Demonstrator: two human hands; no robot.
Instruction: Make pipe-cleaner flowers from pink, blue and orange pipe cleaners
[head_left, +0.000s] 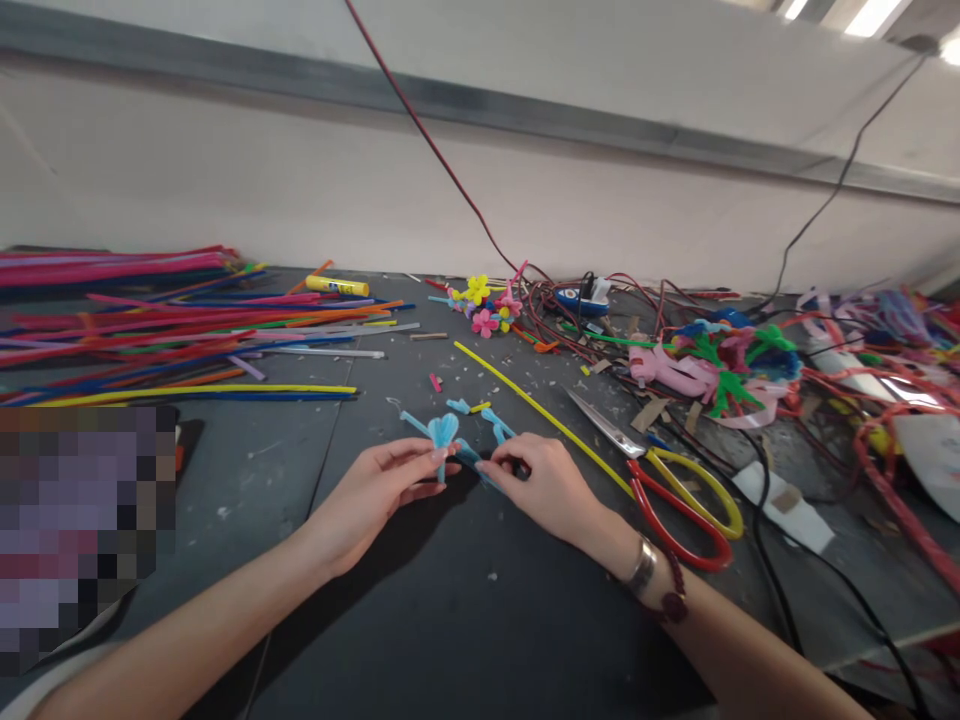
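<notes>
Over the near middle of the desk [405,620], the left hand [367,497] has its grip clamped on a blue petal piece [443,430], thumb and fingers closed about its base. The piece stands roughly upright: its two rounded lobes point up and away from the person, and its narrow stem hangs down below the fingertips. The right hand [559,490] has its grip together on a blue strand [468,454], whose long axis slants from the left fingertips down toward the right thumb; whether it joins the petal piece cannot be told. Just beyond the hands lie small blue pieces [457,406] and a short yellow bit [480,407]. A long yellow stem [540,408] runs slantwise from far left to near right, toward the scissors [636,455], whose blades point away and leftward. Farther back are a cluster of small flowers [484,320], a yellow tube [337,286] and, to the left, many coloured stems [187,330] lying mostly crosswise.
</notes>
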